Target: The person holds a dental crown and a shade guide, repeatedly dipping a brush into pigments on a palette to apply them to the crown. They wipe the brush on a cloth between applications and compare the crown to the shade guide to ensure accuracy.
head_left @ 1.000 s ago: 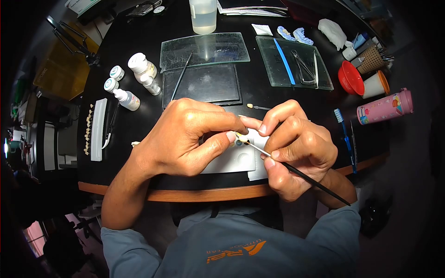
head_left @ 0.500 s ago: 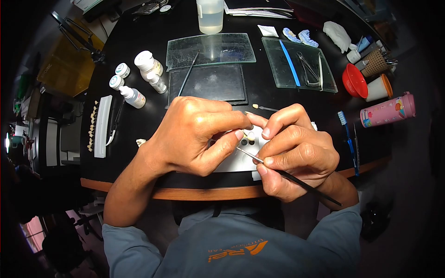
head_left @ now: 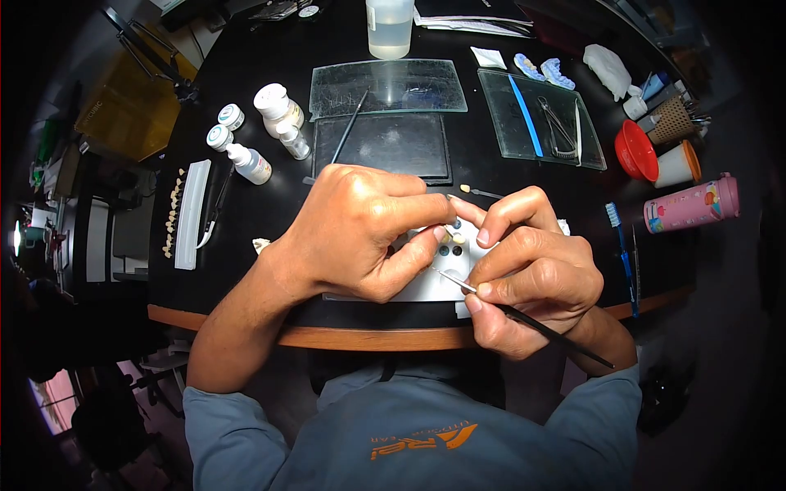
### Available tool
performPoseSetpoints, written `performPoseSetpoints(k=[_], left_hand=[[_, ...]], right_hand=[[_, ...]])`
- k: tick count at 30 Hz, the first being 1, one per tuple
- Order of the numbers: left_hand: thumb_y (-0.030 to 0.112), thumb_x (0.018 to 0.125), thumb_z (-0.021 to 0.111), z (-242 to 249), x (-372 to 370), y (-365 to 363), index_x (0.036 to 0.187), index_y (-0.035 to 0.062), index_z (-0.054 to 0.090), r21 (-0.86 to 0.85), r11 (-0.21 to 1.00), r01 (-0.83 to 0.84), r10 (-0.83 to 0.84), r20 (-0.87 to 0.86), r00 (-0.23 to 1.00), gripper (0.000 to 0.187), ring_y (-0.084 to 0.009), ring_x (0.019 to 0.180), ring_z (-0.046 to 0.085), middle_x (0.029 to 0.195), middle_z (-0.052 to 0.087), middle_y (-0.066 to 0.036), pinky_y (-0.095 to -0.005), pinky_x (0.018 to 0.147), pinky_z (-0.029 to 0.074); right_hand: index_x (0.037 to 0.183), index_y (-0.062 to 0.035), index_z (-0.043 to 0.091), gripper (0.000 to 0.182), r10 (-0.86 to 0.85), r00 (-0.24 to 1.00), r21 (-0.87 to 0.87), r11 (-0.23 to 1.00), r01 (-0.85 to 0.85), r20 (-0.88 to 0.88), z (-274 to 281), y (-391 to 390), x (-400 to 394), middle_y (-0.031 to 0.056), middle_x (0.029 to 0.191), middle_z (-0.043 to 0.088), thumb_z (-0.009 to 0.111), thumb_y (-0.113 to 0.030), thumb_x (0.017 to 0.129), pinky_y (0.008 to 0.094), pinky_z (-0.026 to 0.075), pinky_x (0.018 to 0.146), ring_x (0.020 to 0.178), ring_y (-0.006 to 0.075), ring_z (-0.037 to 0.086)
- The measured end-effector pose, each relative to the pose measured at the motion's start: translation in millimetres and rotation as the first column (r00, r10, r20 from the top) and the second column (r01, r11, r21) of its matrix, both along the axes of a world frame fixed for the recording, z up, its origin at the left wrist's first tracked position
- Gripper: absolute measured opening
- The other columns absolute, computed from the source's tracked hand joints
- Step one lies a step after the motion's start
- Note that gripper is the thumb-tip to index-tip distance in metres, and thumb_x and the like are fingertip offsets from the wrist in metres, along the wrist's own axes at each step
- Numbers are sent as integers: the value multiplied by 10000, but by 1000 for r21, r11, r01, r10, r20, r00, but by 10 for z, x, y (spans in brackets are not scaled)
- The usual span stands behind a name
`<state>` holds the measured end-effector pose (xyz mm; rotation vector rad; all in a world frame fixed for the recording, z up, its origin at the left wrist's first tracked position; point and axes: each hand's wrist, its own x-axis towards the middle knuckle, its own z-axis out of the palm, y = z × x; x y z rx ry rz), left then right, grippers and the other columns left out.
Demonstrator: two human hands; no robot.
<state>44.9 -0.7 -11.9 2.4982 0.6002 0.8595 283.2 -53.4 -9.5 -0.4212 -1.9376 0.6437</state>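
Observation:
My right hand [head_left: 536,274] grips a fine brush [head_left: 524,317] with a black handle and a silver ferrule. Its thin tip points left, over a white palette [head_left: 413,286]. My left hand [head_left: 360,233] is closed in a pinch, thumb against forefinger, above that palette; whatever small piece sits there is mostly hidden by the fingers. The fingertips of both hands come close together at the far side of the pinch. Between the hands, small round wells [head_left: 451,245] show dark and pale yellow contents.
Glass slabs [head_left: 389,82], a black slab [head_left: 393,147] and a brush across them lie beyond my hands. Bottles and jars [head_left: 278,110] stand left, near a tooth shade strip [head_left: 193,217]. A red bowl [head_left: 636,151], a pink flask [head_left: 692,204] and a toothbrush [head_left: 618,245] are right.
The whole view has shifted, so the table and hands appear slightly further right. Both hands keep their grips. More of the palette's wells now show between them.

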Motion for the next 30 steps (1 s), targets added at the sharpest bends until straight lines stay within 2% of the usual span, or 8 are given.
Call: performPoseSetpoints(k=[3,5,7,14,17,23,30], left_hand=[[52,881,657,-52,10,10,1044,-27,783,-178,983,54,-46,47,998,220,-260,652,719,862,768,-157,-356,601,549],[48,923,636,-43,27,-10,1052,-50,771,-313,946,78,-50,99,994,210,-274,741,761,981,793,-188,-360,662,575],[56,977,614,1,22,-8,1062,-68,759,-420,903,92,-54,102,993,209,-271,813,790,1062,810,-196,-348,708,589],[68,996,602,61,38,-37,1106,-66,755,-463,880,103,-45,136,990,232,-259,801,784,1008,804,-195,-341,713,579],[79,999,604,88,28,-49,1097,-66,750,-503,861,71,-26,96,995,228,-246,785,775,949,794,-185,-338,707,572],[93,1005,610,-13,59,-39,1092,-66,746,-411,907,89,-24,162,987,227,-206,716,738,858,767,-167,-321,660,540],[82,1005,611,20,57,-52,1078,-69,742,-439,895,86,-18,157,987,213,-204,679,727,816,753,-158,-320,622,525]], right_hand=[[870,-66,675,203,14,999,-8,1000,-14,-48,-4,21,6,69,769,723,763,37,719,456,587,928,914,255,590],[900,-74,669,213,3,999,-16,1000,-4,-35,19,-1,32,74,790,733,755,34,738,412,537,890,910,242,594],[871,-50,708,202,-36,997,-11,999,36,-62,28,-19,0,72,776,736,795,46,716,397,531,844,882,247,625],[907,-37,769,220,-87,994,62,994,92,-72,29,-37,-74,64,812,760,836,51,717,377,520,837,858,247,646],[934,-39,788,231,-78,995,51,995,81,-58,18,-58,-72,60,836,769,845,46,727,373,519,834,927,263,644],[938,-36,795,227,-80,997,53,995,81,-19,21,-59,-65,62,845,773,850,49,734,370,516,817,962,274,633],[923,-35,800,221,-83,996,40,996,84,-28,15,-67,-81,59,845,777,850,54,728,362,513,794,962,279,631]])
